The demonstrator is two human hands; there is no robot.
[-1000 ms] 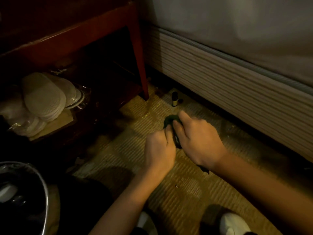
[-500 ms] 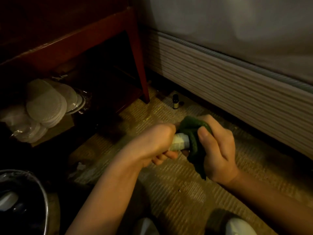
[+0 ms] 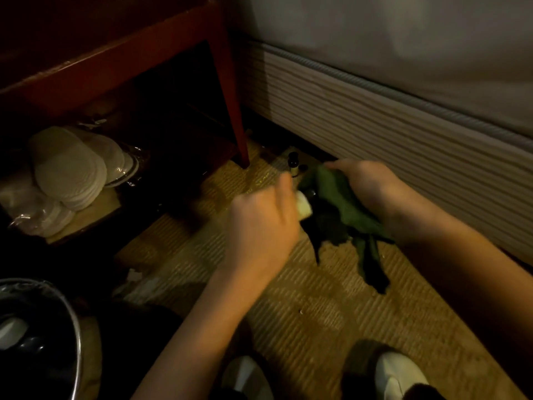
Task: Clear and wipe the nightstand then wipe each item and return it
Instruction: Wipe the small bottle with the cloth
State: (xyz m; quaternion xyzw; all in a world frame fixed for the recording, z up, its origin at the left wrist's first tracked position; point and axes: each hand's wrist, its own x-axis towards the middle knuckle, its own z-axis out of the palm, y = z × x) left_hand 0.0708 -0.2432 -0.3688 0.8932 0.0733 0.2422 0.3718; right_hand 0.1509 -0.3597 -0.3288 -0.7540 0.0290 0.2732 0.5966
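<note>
Pale item: a small pale cylinder-like object (image 3: 304,207), only its end showing, sticks out of the left hand just above the carpet; what it is cannot be told in the dim light.
Left hand: the left hand (image 3: 261,223) has its fingers curled round the pale item, with the thumb up beside it.
Green cloth: a dark green cloth (image 3: 336,202) is bunched against the free end of the pale item, with 2 loose tails hanging down to the carpet.
Right hand: the right hand (image 3: 370,187) grips the cloth from above, fingers closed into the fabric.
Small bottle: 1 small dark bottle (image 3: 293,166) with a pale label stands upright on the carpet just behind the hands, near the nightstand leg.
Nightstand: the red-brown wooden nightstand (image 3: 121,57) stands at upper left, its front leg on the carpet.
Lower shelf: wrapped white slippers (image 3: 72,166) lie stacked beneath the nightstand.
Bed: the ribbed side of the bed base (image 3: 403,134) runs along the right.
Floor: tan ribbed carpet (image 3: 317,313) lies under everything.
Bin: a lined bin with a metal rim (image 3: 73,319) sits at lower left.
Feet: 2 white shoes (image 3: 399,373) show at the bottom edge.
</note>
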